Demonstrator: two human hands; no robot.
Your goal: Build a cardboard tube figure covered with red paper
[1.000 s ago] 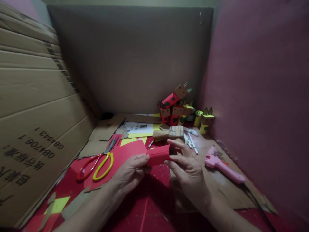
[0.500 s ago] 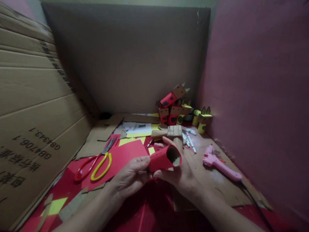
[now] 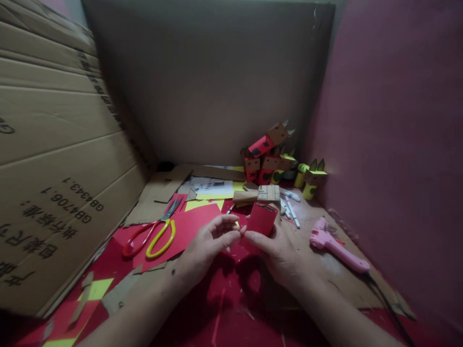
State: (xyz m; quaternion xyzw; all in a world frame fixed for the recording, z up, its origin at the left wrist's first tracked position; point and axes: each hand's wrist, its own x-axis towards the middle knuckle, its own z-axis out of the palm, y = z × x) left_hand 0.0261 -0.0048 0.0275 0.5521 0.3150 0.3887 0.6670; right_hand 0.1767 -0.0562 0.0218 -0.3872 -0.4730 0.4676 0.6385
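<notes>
Over the tabletop (image 3: 197, 313), my right hand (image 3: 284, 250) grasps a red tube (image 3: 261, 220). Whether my left hand (image 3: 211, 241) grips, I cannot tell.

From my remote post, I look out through one head-worn camera, facing forward and angled down over the wearer's forearms (image 3: 155, 306) onto a red-covered table (image 3: 260, 323), the left hand (image 3: 206, 246) and right hand (image 3: 284, 253) close to the lens, just below mid-frame. My wide view runs on to a grey panel (image 3: 217, 82) at the back, with a printed cardboard sheet (image 3: 61, 159) flanking at left, a pink wall (image 3: 390, 120) at right, and eared figures (image 3: 262, 145) small in the distance.
</notes>
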